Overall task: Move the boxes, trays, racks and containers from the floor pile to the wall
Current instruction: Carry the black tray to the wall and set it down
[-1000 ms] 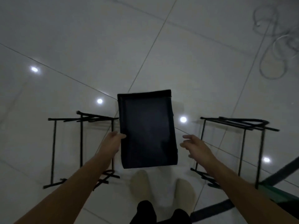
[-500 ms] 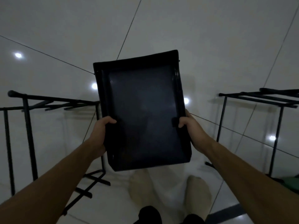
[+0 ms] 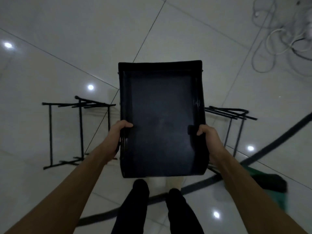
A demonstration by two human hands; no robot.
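Squarely in the middle, a black tray [image 3: 160, 115] is held above the floor [image 3: 67, 39]. The left hand [image 3: 118, 132] grips its 9 o'clock edge and the right hand [image 3: 206, 134] its 3 o'clock edge. A wire rack [image 3: 79, 129] stands at 9 o'clock, a second rack [image 3: 233, 115] at 3, and cables [image 3: 278, 39] lie at 1.

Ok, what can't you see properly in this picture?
Head view only:
- Fingers of the left hand and right hand: hidden under the tray.
- Right rack: partly behind the tray and right arm.
- Green thing: blurred, partly behind the right arm.
- The wall: not in the picture.
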